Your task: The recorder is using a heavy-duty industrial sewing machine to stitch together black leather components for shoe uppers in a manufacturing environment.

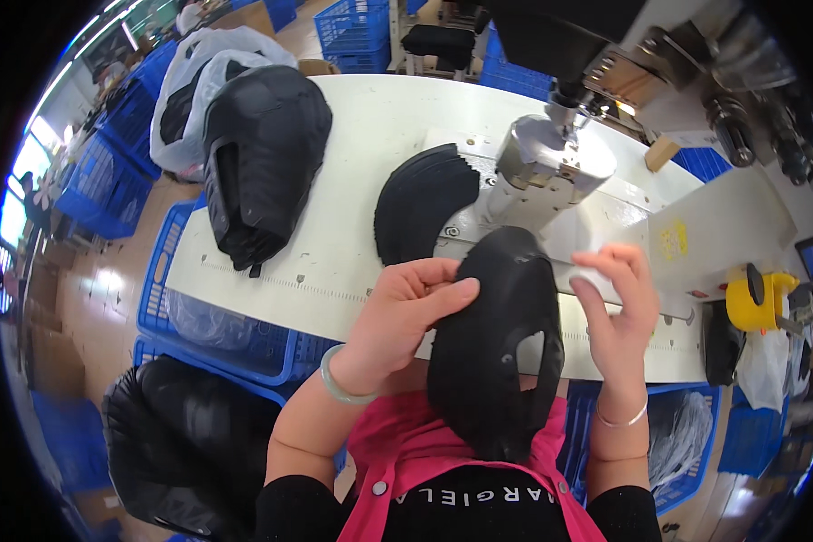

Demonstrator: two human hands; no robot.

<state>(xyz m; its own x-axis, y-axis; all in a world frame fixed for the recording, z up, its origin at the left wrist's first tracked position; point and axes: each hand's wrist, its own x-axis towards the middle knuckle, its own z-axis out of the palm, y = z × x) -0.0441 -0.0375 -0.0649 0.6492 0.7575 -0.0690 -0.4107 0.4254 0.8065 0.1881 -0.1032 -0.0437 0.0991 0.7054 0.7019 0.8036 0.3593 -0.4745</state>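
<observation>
My left hand point(408, 303) pinches the edge of a black shoe upper point(490, 312) between thumb and fingers. The upper hangs in front of my pink apron point(379, 429), its toe up against the sewing machine post and an oblong opening in its lower part. Off the upper's right side, my right hand point(620, 307) is raised with thumb and fingers curved but apart. A white patch shows by its fingertips; I cannot make out what it is. Beyond the upper rises the metal post point(549, 167) of the sewing machine, under the needle area. A fanned stack of black curved pieces point(425, 203) lies left of the post.
Nested black shoe uppers point(266, 163) rest at the table's left, beside a clear plastic bag point(182, 108). The white table point(352, 117) has a ruler along its front edge. Blue crates point(167, 271) stand below. A yellow tape dispenser point(757, 303) sits at the right.
</observation>
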